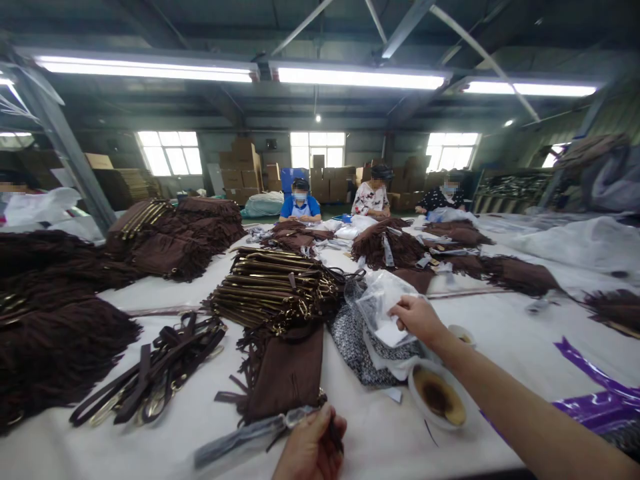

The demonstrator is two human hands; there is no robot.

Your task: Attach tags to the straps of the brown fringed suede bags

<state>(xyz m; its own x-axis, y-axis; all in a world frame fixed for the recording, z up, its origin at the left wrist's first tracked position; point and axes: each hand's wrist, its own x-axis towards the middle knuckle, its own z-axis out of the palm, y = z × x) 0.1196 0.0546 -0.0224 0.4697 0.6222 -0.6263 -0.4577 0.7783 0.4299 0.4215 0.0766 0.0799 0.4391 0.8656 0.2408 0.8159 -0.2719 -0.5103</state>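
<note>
My left hand [315,443] is closed at the front edge of the table, around a dark brown strap end that is mostly hidden by the fingers. Beside it lies a plastic-wrapped strap [245,437]. Just beyond is a flat brown fringed bag [290,370], its lower end near my fingers. My right hand [415,317] reaches into the mouth of a clear plastic bag [383,293], fingers pinched over white slips [393,333]. Whether a slip is between the fingertips I cannot tell. The plastic bag rests on a black-and-white woven cloth [355,343].
A stack of brown bags with gold zippers [270,287] stands ahead. Loose straps with metal clasps [160,367] lie left, near fringed piles [55,333]. A bowl of brown contents [437,397] sits under my right forearm; purple plastic [595,393] lies right. Several people sit across.
</note>
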